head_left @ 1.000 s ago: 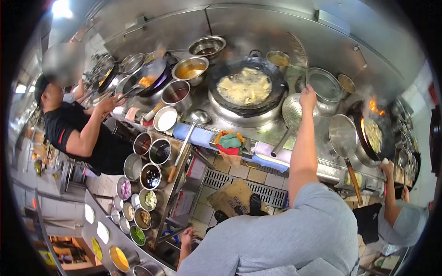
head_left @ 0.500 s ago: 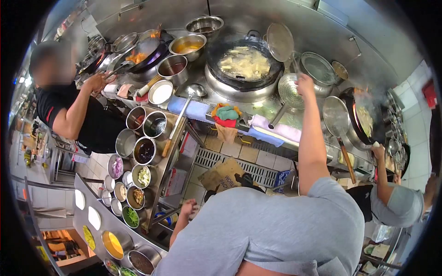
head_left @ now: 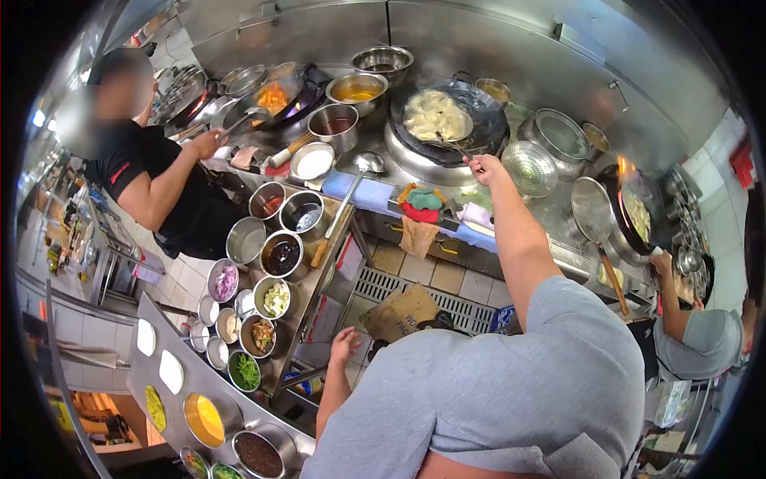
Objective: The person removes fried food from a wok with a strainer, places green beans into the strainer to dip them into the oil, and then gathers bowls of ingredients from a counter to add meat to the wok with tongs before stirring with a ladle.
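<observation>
My right hand [head_left: 484,168] is closed on the handle of a round strainer [head_left: 459,148]. The strainer's head sits inside the large black wok [head_left: 492,142], under or among pale yellow food pieces [head_left: 435,116]; the food covers most of it. Low in the view hangs my left hand [head_left: 345,345], away from the counter, with loosely bent fingers apart and nothing in them. Beside the wok, to the right of my right hand, lies a perforated metal skimmer [head_left: 531,169]. Folded cloths [head_left: 423,199] rest on the counter's front edge below the wok.
On the left, a co-worker [head_left: 152,176] holds a ladle over another wok. A second person [head_left: 694,339] works at a flaming wok [head_left: 634,211] on the right. Several metal pots of ingredients stand on the cart [head_left: 319,275]. A long-handled ladle [head_left: 369,164] lies across its corner.
My right hand has moved left, bringing the strainer from beside the wok down into it. The food is gathered and the bubbling looks calmer. The whole view has shifted slightly.
</observation>
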